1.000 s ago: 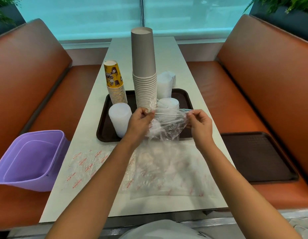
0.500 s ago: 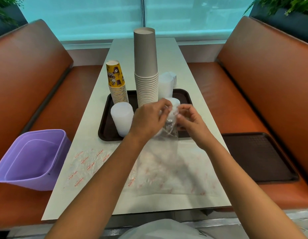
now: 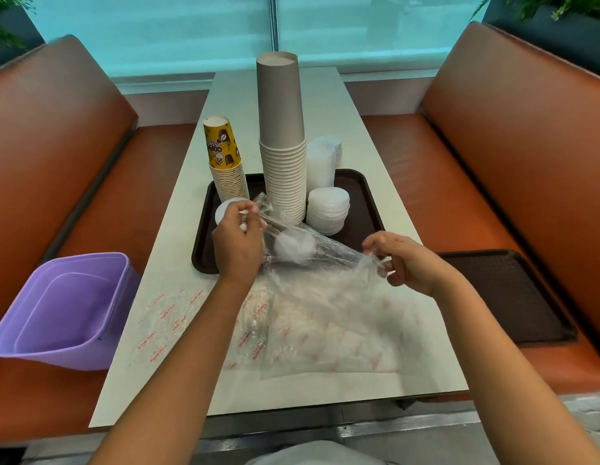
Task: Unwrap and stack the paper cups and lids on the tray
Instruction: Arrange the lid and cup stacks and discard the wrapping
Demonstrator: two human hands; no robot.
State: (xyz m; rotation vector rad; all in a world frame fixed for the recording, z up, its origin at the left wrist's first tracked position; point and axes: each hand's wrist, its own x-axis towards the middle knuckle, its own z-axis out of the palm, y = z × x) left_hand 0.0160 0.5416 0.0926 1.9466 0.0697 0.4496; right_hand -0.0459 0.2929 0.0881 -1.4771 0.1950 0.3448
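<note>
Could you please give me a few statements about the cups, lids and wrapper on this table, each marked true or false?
1. The grey cup stack stands taller than the yellow cup stack. True.
2. Both hands hold the clear wrapper. True: left hand, right hand.
3. The purple bin stands on the table. False: it sits on the left bench.
4. The wrapper is empty. False: a white lid shows inside.

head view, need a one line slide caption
Both hands, left and right, stretch a clear plastic wrapper holding white lids over the brown tray.
</note>
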